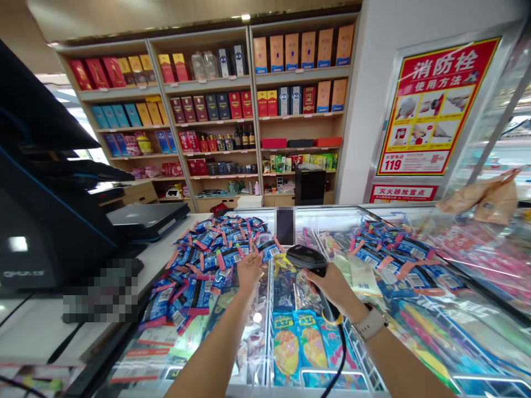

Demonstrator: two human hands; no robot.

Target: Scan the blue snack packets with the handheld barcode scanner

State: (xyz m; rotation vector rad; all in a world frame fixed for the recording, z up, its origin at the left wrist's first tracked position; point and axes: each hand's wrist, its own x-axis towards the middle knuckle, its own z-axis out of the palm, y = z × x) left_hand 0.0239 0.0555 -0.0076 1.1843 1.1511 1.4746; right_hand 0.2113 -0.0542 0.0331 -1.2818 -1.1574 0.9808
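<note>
My right hand (337, 287) is wrapped round the handle of a black barcode scanner (306, 257), whose head points left and whose cable hangs down. The fingers of my left hand (249, 272) are closed on the edge of a blue and pink snack packet (269, 249), just left of the scanner's head. A large heap of matching packets (226, 240) lies to the left of that hand. Beyond my right hand, a smaller pile of the same packets (385, 249) rests on the freezer's glass top.
Under the glass of the chest freezer (323, 381) are ice-cream packs (313, 345) and wire baskets. A black screen device (45, 221) and a flat scale (147, 215) stand on the left counter. A tan plastic bag (493, 199) lies at right. Boxed shelves (253, 124) line the back.
</note>
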